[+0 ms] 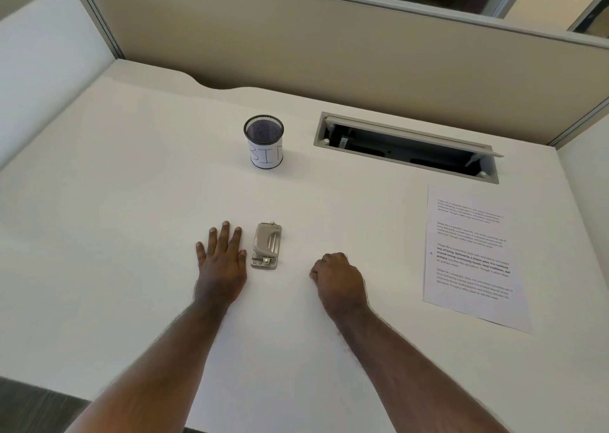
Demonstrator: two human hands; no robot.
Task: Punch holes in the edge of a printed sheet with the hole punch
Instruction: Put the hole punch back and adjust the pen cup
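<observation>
A small grey metal hole punch [266, 246] sits on the white desk [131, 235] near the middle. My left hand [221, 261] lies flat just left of it, fingers spread, close to the punch but holding nothing. My right hand [339, 279] rests on the desk to the right of the punch, curled into a loose fist with nothing visible in it. The printed sheet [474, 258] with several paragraphs of text lies flat at the right side of the desk, well apart from both hands.
A black mesh cup [264, 141] with a paper label reading "BIN" stands behind the punch. An open cable hatch [407, 147] is sunk into the desk at the back right. Beige partition panels [296, 47] wall the desk's far and left sides.
</observation>
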